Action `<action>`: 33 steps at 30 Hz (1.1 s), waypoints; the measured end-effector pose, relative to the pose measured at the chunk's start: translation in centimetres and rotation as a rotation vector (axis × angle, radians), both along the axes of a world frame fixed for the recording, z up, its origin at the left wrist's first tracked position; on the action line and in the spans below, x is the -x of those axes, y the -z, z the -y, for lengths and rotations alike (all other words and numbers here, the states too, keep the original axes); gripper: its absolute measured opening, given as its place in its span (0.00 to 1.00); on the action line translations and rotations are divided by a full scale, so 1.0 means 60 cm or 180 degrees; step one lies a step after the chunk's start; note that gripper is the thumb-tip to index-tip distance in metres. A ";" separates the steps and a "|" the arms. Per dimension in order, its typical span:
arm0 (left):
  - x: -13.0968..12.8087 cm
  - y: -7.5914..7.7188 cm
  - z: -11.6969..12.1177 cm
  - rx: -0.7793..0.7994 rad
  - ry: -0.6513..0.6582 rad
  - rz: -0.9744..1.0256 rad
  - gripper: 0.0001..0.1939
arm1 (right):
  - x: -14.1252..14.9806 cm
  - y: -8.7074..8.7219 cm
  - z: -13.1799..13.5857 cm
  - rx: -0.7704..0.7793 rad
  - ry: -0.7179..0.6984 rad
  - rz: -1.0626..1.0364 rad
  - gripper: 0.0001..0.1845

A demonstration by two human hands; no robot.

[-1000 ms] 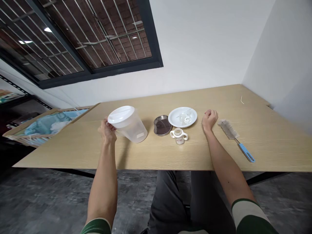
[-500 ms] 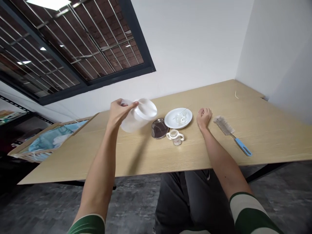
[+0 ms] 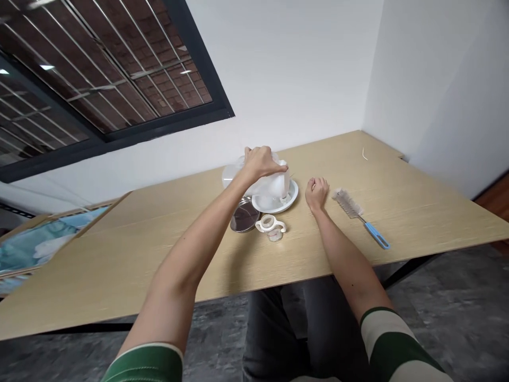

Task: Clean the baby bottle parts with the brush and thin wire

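A steel kidney dish (image 3: 244, 216) sits beside a white plate (image 3: 274, 205) on the pale wooden table (image 3: 318, 254), with a two-handled baby cup (image 3: 271, 227) just nearer. A blue-handled bottle brush (image 3: 360, 220) lies right; a cardboard tray (image 3: 79, 218) holding blue cloth (image 3: 24, 249) stands left, below a barred window (image 3: 119, 69).

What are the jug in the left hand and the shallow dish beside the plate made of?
The jug looks like translucent plastic: light passes through its cloudy, faintly glossy wall. The shallow dish looks like polished stainless steel, going by its mirror-like reflections and bright rim, though another shiny metal is possible.
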State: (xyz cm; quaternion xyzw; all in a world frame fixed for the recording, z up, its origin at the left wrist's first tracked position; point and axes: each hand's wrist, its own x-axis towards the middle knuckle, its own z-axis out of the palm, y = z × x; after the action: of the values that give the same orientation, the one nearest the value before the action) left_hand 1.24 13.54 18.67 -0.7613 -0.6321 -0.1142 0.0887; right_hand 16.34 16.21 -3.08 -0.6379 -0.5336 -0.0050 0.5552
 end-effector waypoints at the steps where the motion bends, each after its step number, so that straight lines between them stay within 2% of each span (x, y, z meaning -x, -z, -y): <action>1: -0.005 -0.002 -0.009 0.0007 -0.0028 -0.0044 0.30 | -0.001 0.000 0.000 0.0013 0.0004 0.0021 0.18; 3: -0.001 -0.008 -0.025 0.0016 -0.0145 -0.0170 0.30 | -0.002 0.000 0.000 0.0040 0.0019 0.0042 0.18; 6: 0.035 -0.018 -0.039 0.0028 -0.0391 -0.0413 0.28 | -0.003 0.001 -0.001 0.0073 0.0022 0.0021 0.18; 10: 0.098 -0.035 -0.032 0.0097 -0.0662 -0.0624 0.28 | -0.003 0.004 -0.005 0.0087 0.0007 -0.0017 0.17; 12: 0.114 -0.043 -0.021 0.0177 -0.0725 -0.0579 0.28 | -0.003 0.006 -0.006 0.0075 0.0032 -0.0034 0.17; 15: 0.107 -0.046 -0.008 0.0376 -0.0655 -0.0355 0.29 | -0.004 0.008 -0.007 0.0023 0.0076 -0.0064 0.17; 18: 0.070 -0.039 -0.008 0.0531 -0.0466 -0.0234 0.29 | -0.003 0.009 -0.008 -0.0038 0.0073 -0.0093 0.17; 21: 0.027 -0.028 -0.022 0.0422 -0.0304 -0.0213 0.30 | -0.003 0.006 -0.007 -0.0017 0.0036 -0.0081 0.17; 24: 0.007 -0.022 -0.041 0.0256 -0.0288 -0.0138 0.31 | -0.004 0.002 -0.005 0.0070 0.0004 -0.0036 0.17; 28: 0.035 -0.028 -0.055 0.0185 -0.0555 -0.0224 0.31 | -0.004 -0.001 -0.003 0.0163 0.0013 -0.0070 0.16; 33: 0.106 -0.050 -0.034 0.0233 -0.0894 -0.0375 0.32 | -0.003 0.001 -0.005 0.0217 0.0103 -0.0172 0.16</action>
State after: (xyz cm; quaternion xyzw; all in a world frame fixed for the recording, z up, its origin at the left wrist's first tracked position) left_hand -5.09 15.56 21.65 -0.6735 -0.7298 -0.0327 0.1129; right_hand 16.55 16.52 -3.16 -0.6650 -0.5078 0.0214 0.5472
